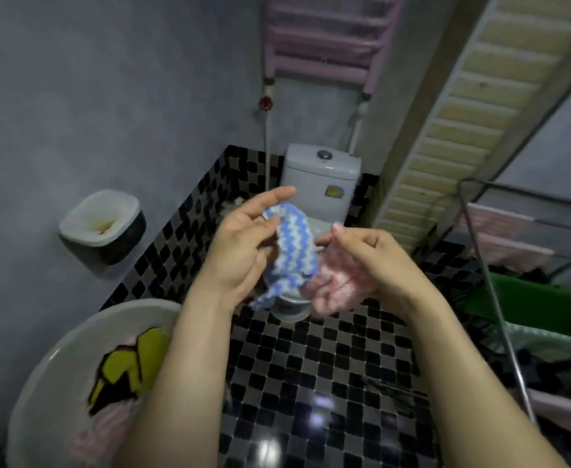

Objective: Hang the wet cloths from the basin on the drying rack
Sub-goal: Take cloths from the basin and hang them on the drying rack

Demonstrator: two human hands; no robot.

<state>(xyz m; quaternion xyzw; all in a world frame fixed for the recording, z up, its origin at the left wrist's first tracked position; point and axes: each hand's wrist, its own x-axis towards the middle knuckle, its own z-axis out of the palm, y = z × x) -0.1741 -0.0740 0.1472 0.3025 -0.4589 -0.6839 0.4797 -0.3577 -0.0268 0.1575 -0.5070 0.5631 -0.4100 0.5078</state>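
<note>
Your left hand point(240, 251), its forearm lifted over the white basin point(51, 359) nearest you, curls thumb and fingers round a blue-and-white zigzag cloth point(294, 244), with the forefinger stretched out past it. In the basin, down and left of that hand, a yellow-and-black cloth point(122, 366) and some pink ones wait their turn.

Your right hand point(375, 261), just beside the left, has its fingers bent down over a pink cloth point(334, 287); blur hides the exact grip, but it looks held. The zigzag cloth hangs bunched between both hands, so you are likely spreading it flat so that it drapes evenly.

Right of your right hand stands the drying rack point(486, 275), with pink cloths point(513, 224) already over its rails; that is where this one belongs.

Beyond your fingers sits the toilet cistern point(321, 173), bearing a yellow sticker point(333, 191) too small to read. No other writing can be made out.
</note>
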